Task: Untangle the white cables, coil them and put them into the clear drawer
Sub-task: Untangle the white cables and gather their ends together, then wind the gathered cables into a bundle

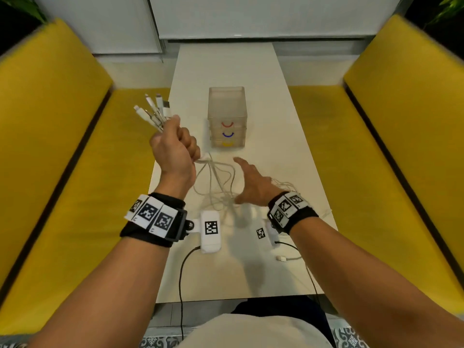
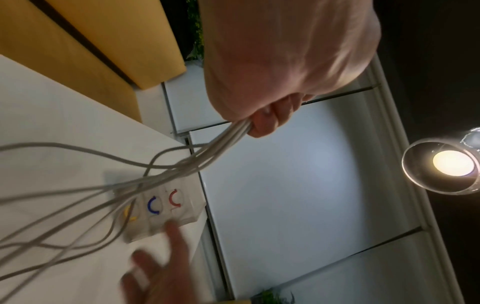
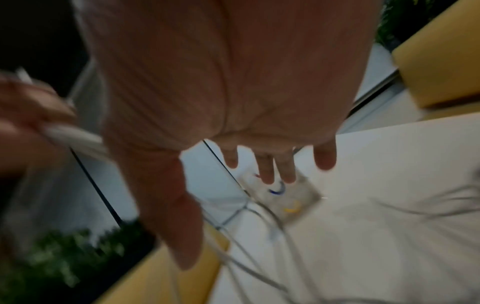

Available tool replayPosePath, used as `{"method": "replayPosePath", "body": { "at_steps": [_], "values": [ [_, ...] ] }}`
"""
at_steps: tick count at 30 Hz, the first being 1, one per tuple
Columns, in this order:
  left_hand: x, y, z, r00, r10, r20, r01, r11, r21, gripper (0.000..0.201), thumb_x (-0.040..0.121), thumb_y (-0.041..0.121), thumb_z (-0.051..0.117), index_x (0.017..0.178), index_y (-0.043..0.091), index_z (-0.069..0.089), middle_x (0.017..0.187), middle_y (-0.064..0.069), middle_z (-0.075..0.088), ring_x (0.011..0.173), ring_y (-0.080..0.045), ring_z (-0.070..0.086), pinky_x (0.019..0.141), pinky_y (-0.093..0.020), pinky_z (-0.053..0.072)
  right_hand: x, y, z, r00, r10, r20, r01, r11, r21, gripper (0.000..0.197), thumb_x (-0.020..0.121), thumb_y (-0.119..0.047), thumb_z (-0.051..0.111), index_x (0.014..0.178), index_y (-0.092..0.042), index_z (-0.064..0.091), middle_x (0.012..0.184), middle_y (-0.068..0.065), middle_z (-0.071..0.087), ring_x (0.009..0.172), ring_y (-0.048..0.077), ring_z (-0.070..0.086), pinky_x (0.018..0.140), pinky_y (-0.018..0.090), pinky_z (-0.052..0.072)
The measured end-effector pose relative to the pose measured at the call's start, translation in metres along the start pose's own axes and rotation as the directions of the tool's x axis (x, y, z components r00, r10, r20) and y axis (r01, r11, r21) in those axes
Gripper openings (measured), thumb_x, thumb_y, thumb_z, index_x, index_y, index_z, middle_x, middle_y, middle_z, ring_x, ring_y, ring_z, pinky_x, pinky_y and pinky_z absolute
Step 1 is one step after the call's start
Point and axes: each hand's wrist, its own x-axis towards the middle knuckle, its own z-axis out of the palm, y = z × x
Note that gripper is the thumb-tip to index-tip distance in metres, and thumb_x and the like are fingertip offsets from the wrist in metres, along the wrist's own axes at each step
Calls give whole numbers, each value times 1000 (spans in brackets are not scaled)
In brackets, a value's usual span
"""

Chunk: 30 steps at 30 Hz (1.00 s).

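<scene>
Clear drawer unit (image 1: 226, 116) stands closed; left hand (image 1: 173, 149) fingers clamp white cables (image 1: 216, 179), right hand (image 1: 253, 184) fingers spread.

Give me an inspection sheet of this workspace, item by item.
Surface: white table, long and narrow.
Job's things: clear drawer unit, three drawers, all shut.
Clutter: nothing seen.
Grippers: left hand grips a cable bundle, plugs up; right hand open above the tangle, holding nothing.
Cables: white cables hang from the left hand into a tangle on the table; one loose plug near the front edge.
Surroundings: yellow benches on both sides.
</scene>
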Motion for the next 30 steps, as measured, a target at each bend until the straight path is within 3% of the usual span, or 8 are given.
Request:
{"method": "replayPosePath", "body": {
  "at_steps": [4, 7, 10, 17, 21, 25, 27, 30],
  "values": [
    [-3, -13, 2, 998, -26, 54, 26, 1000, -14, 48, 103, 16, 45, 60, 23, 26, 47, 4, 17, 41, -12, 13, 41, -23, 17, -1, -58, -14, 924, -377, -66, 376, 862, 339, 111, 68, -15, 88, 155, -28, 20, 157, 2, 32, 146, 12, 30, 116, 38, 35],
    [-9, -12, 9, 996, -30, 81, 36, 997, -64, 51, 103, 14, 44, 57, 23, 25, 46, 5, 16, 39, -11, 13, 42, -23, 15, 9, -84, 0, 875, -468, -120, 475, 785, 398, 49, 68, -6, 84, 107, -24, 60, 101, -4, 65, 95, 6, 61, 83, 28, 52],
    [-8, 6, 12, 996, -21, 83, 28, 996, -85, 46, 102, 16, 43, 62, 24, 22, 50, 5, 14, 43, -12, 10, 43, -23, 13, 20, -71, 25, 927, -335, -169, 369, 898, 241, 22, 77, -20, 77, 67, -28, 59, 68, -5, 65, 64, 12, 59, 64, 37, 52],
    [-3, 76, 4, 996, 87, -8, -87, 985, -146, 43, 101, 20, 41, 63, 26, 24, 56, 4, 13, 49, -16, 8, 44, -27, 14, 21, 15, 62, 985, -84, -152, 59, 985, -161, 15, 89, -31, 65, 88, -17, 63, 93, 7, 68, 89, 33, 66, 80, 40, 51],
    [3, 105, -3, 986, 164, -7, -163, 970, -178, 40, 101, 21, 39, 67, 25, 19, 55, 5, 13, 48, -15, 8, 44, -26, 15, 12, 69, 65, 978, 9, -207, -98, 901, -422, 24, 91, -33, 58, 110, -21, 66, 121, 3, 61, 118, 26, 55, 105, 47, 29],
    [7, 107, -9, 984, 178, -15, -178, 970, -169, 38, 99, 19, 39, 69, 24, 18, 57, 5, 13, 48, -16, 8, 45, -25, 15, 12, 84, 58, 946, 65, -318, -199, 890, -411, 22, 97, -39, 49, 95, -24, 66, 101, -2, 66, 112, 23, 59, 111, 52, 17],
    [7, 104, -10, 984, 176, -10, -175, 969, -172, 38, 100, 19, 39, 68, 24, 18, 57, 5, 13, 48, -16, 8, 45, -25, 15, 13, 78, 49, 953, 128, -273, -225, 905, -360, 28, 99, -36, 44, 82, -22, 61, 79, -2, 63, 94, 27, 65, 110, 49, 25],
    [14, 109, -14, 983, 183, 31, -174, 964, -200, 39, 103, 20, 38, 70, 24, 17, 56, 5, 14, 45, -13, 10, 42, -23, 18, 15, 77, 28, 943, 151, -297, -240, 926, -291, 27, 98, -31, 50, 80, -15, 62, 87, 11, 72, 89, 35, 66, 92, 39, 41]
  ]
}}
